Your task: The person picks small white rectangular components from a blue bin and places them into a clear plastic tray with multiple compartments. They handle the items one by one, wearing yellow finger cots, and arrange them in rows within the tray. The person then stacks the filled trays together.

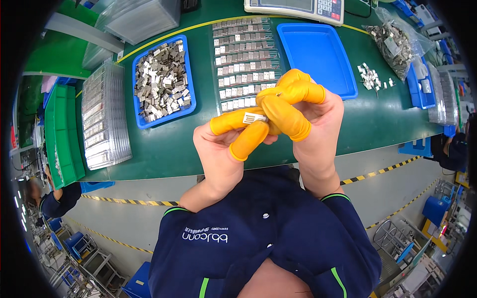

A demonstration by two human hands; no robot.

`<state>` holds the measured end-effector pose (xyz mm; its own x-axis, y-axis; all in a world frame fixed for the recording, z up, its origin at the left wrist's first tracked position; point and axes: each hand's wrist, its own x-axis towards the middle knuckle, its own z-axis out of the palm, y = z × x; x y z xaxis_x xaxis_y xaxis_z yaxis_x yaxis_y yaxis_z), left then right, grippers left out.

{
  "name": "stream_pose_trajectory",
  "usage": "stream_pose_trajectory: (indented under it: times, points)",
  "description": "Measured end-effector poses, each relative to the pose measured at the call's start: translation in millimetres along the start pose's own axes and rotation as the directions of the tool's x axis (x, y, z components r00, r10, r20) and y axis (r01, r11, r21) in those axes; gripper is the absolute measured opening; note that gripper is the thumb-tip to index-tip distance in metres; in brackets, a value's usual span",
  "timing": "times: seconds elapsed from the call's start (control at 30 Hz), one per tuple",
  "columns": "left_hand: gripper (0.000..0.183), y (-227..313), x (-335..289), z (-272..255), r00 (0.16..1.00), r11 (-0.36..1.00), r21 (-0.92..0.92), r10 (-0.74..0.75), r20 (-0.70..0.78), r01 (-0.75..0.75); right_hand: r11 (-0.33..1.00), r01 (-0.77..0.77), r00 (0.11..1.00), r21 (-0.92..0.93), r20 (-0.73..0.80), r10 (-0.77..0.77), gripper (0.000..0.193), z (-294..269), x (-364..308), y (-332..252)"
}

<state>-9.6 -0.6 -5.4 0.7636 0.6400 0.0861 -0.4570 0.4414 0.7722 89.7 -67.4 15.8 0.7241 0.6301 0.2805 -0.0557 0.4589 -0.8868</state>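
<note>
Yellow finger cots cover the thumbs and fingertips of both hands, which meet above the near part of the green table. My left hand point(221, 151) pinches a small white USB-style connector point(253, 118) between thumb and index finger; its slotted face shows. My right hand point(315, 116) is closed against the connector's other end, thumb and index fingertips pressed together. These fingers hide that end, and what they grip cannot be made out. Just beyond the hands lies a clear tray point(217, 74) with rows of similar metal-and-white connectors.
A blue tray point(191, 74) heaped with connectors is at left, beside stacked clear blister trays point(105, 116) and a green bin point(67, 134). At right are another blue tray point(318, 54), loose white pieces point(368, 78) and a bag of parts point(395, 42). A scale point(298, 9) stands behind.
</note>
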Motion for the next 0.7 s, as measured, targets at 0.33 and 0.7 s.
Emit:
stream_pose_trajectory:
  times: [0.33, 0.7]
  points:
    - [0.020, -1.3, -3.1, 2.4, 1.000, 1.000, -0.026, -0.014, 0.006, 0.014, 0.993, -0.086, 0.996, 0.081, -0.009, 0.087, 0.010, 0.9, -3.8, -1.6]
    - [0.018, -7.9, -1.9, -4.7, 0.992, 0.993, -0.045, 0.102, -0.078, -0.106, 0.983, -0.164, 0.986, 0.085, -0.012, 0.165, 0.011, 3.3, -4.7, 4.6]
